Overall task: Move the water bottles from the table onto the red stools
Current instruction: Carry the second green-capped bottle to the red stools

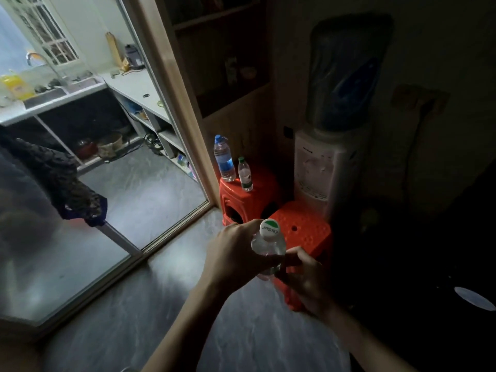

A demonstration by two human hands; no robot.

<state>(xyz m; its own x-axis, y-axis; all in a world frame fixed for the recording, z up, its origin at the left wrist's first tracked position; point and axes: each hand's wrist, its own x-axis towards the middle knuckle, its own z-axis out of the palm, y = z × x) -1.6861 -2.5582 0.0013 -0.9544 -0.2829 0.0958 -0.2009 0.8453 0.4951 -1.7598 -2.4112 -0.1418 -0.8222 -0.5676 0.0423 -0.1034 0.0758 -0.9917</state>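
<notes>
Bottles already delivered stand on the far red stool (pixel 248 194): a tall blue-capped bottle (pixel 224 159) at its left edge and a small green-capped bottle (pixel 245 175) just beside it, both upright. Nearer the person than that stool, the left hand (pixel 236 253) curls round the neck and shoulder of a clear bottle (pixel 268 251) with a white and green cap (pixel 269 228). To the right of it, the right hand (pixel 308 277) pinches the same bottle lower on its body. This bottle hangs over the near red stool (pixel 303 229), which adjoins the far stool; it is not yet set down. Judgement: thin plastic, light to moderate weight, walls likely to dent under squeeze, possibly slick. Hold at the stiffer neck or mid-body; keep upright. Water dispenser (pixel 327 170) stands right of the far stool.
</notes>
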